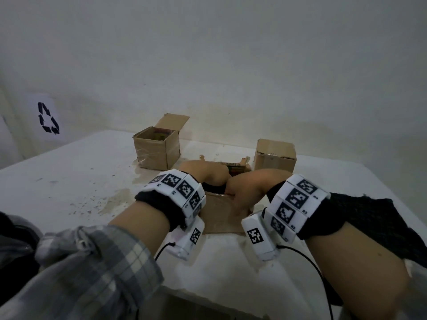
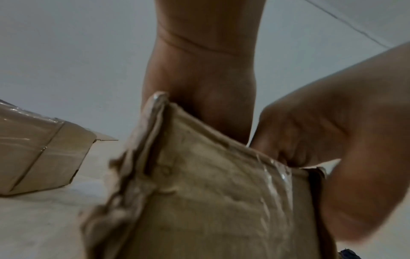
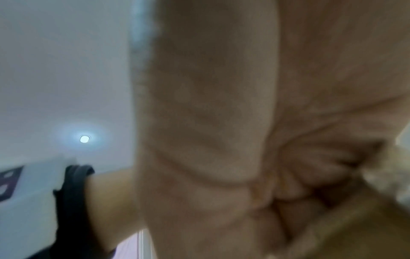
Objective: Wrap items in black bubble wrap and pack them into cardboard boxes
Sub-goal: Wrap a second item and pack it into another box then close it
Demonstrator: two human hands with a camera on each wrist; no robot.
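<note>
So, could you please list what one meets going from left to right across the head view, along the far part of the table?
Recycling sign on the wall → open cardboard box → box being packed, with the left hand and right hand reaching into it → closed cardboard box.

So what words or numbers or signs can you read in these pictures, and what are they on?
No words can be read.
Recycling sign: three black arrows chasing in a triangle, no words, on a white sheet on the wall at left.
Wristbands: black-and-white square code patterns with tiny digits beside them, too small to read.
Printing inside the open box and inside the near box: coloured, too blurred to read.
</note>
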